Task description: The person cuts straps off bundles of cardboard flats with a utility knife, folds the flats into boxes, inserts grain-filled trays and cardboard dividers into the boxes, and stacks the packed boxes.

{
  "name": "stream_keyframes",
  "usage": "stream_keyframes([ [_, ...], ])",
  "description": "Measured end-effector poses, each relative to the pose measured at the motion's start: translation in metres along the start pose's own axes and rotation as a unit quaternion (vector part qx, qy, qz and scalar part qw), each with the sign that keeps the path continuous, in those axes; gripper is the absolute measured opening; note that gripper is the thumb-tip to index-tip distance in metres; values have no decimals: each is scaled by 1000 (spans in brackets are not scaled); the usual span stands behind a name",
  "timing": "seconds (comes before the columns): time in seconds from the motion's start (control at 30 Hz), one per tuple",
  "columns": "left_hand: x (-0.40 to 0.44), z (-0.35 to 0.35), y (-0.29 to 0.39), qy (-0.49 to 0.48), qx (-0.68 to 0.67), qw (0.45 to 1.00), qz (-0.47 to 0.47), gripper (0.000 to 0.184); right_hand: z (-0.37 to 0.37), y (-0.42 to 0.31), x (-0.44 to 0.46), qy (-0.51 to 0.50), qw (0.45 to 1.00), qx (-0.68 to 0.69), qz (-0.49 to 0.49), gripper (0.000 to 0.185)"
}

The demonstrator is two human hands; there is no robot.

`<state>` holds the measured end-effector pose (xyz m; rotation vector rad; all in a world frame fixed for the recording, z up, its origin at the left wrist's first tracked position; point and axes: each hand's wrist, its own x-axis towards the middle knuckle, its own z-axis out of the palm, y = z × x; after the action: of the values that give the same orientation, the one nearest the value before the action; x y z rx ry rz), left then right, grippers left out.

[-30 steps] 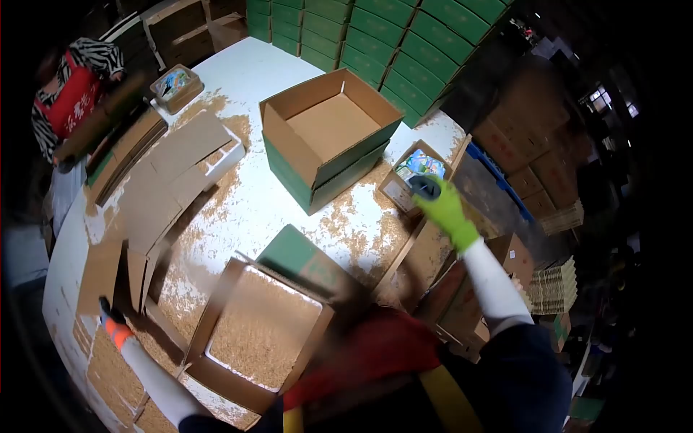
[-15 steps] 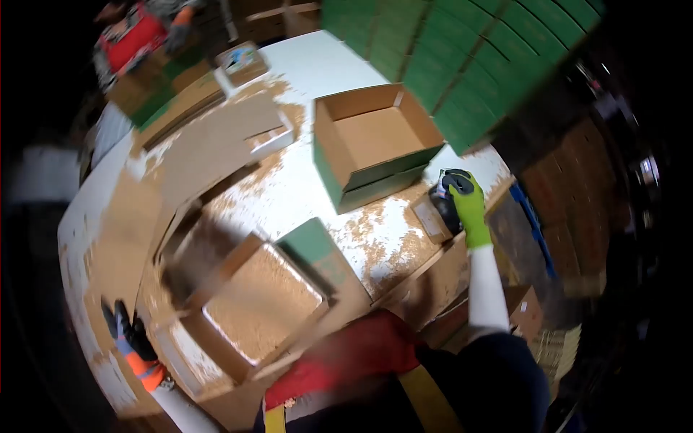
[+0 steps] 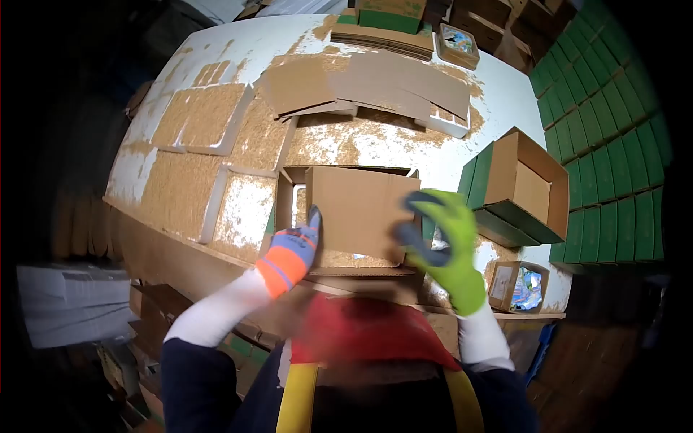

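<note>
A flat cardboard sheet (image 3: 364, 209) lies over the open carton (image 3: 346, 272) in front of me, covering most of the sawdust-like filling. My left hand (image 3: 294, 249), in a grey and orange glove, holds the sheet's left edge with the thumb on top; its other fingers are partly hidden. Beside the sheet's right edge is my right hand (image 3: 444, 242), in a lime and dark grey glove, blurred, with thumb and fingers apart and nothing visible between them.
An empty green-sided carton (image 3: 530, 187) stands to the right, with a small box of colourful packets (image 3: 527, 289) nearer me. Sawdust-filled white trays (image 3: 202, 119) lie left. Cardboard sheets (image 3: 390, 79) lie behind. Green boxes (image 3: 606, 151) are stacked at far right.
The view has swung left. My left hand has brought a cardboard sheet over the carton. My right hand has left the small packet box and come to the sheet's right side.
</note>
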<state>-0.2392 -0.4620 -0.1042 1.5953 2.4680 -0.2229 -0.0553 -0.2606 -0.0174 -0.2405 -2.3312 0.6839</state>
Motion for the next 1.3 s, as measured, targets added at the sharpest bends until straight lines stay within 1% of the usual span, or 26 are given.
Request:
stream_keyframes([
  [0.07, 2, -14, 5, -72, 19, 997, -9, 60, 40, -4, 18, -275, 953, -130, 10, 51],
  [0.1, 5, -14, -3, -68, 20, 997, -14, 60, 84, 35, -13, -265, 943, -195, -44, 57],
  [0.17, 8, -21, -19, -113, 17, 991, 73, 43, 101, 40, 3, -476, 846, -240, -19, 53],
  [0.23, 2, -53, -23, -119, 16, 988, 97, 35, 84, 41, 26, -450, 875, -175, -4, 52],
  [0.27, -11, -71, -26, -12, -155, 987, 51, 30, 67, 40, 31, -429, 897, -102, 19, 50],
  [0.3, -19, -78, -33, 92, -320, 943, 4, 27, 47, 38, 27, -235, 972, 1, -1, 42],
  [0.33, -22, -64, -49, 196, -368, 908, -35, 27, 21, 25, 27, -97, 990, 84, 65, 31],
  [0.37, -28, -44, -69, 296, -411, 859, -77, 29, 8, 47, 5, 13, 982, 154, 110, 23],
  [0.4, -34, -32, -86, 277, -441, 845, -120, 27, -6, 70, -17, 54, 957, 156, 237, 24],
  [0.47, -20, 24, -87, 268, -602, 751, -40, 48, 29, 108, -65, -6, 901, 283, 330, 51],
  [0.5, -7, 45, -73, 267, -449, 852, -18, 65, 66, 97, -79, -34, 854, 332, 399, 67],
  [0.53, 5, 65, -58, 279, -282, 918, 3, 84, 108, 108, -103, -21, 902, 215, 374, 83],
  [0.57, 17, 74, -36, 283, -256, 922, -67, 100, 124, 101, -98, -22, 916, 132, 379, 97],
  [0.63, 26, 75, -19, 286, -469, 813, -194, 101, 134, 77, -70, -38, 903, 6, 427, 121],
  [0.7, 29, 94, -29, 225, -538, 787, -200, 103, 140, 85, -70, -50, 856, 104, 503, 118],
  [0.77, 39, 121, -46, 174, -723, 645, -177, 65, 119, 73, -65, -20, 801, 211, 560, 115],
  [0.8, 42, 117, -49, 149, -795, 561, -177, 47, 89, 57, -39, -44, 839, 229, 491, 108],
  [0.83, 55, 112, -64, 33, -886, 440, -138, 49, 86, 60, -38, -6, 812, 321, 488, 97],
  [0.87, 43, 43, -35, 14, -862, 493, -117, 53, 83, 62, -38, 30, 773, 409, 483, 87],
  [0.93, 70, 39, -44, -35, -873, 483, -60, 55, 38, 78, -21, 38, 794, 446, 411, 71],
  [1.0, 104, -19, 2, -38, -911, 408, 50, 63, -32, 82, -9, 138, 834, 416, 335, 62],
  [1.03, 134, -25, 16, -139, -943, 292, 84, 74, -63, 95, -24, 229, 850, 387, 275, 58],
  [1.1, 184, -45, 65, -119, -950, 276, 82, 70, -140, 128, -54, 449, 868, 90, 192, 36],
  [1.17, 223, -70, 120, -124, -945, 283, 109, 65, -198, 214, -130, 562, 806, -27, 185, 29],
  [1.27, 251, -78, 215, -119, -894, 423, 82, 71, -174, 293, -210, 496, 709, 315, 390, 54],
  [1.3, 256, -79, 252, -25, -811, 584, 37, 80, -167, 298, -217, 482, 684, 390, 384, 63],
])
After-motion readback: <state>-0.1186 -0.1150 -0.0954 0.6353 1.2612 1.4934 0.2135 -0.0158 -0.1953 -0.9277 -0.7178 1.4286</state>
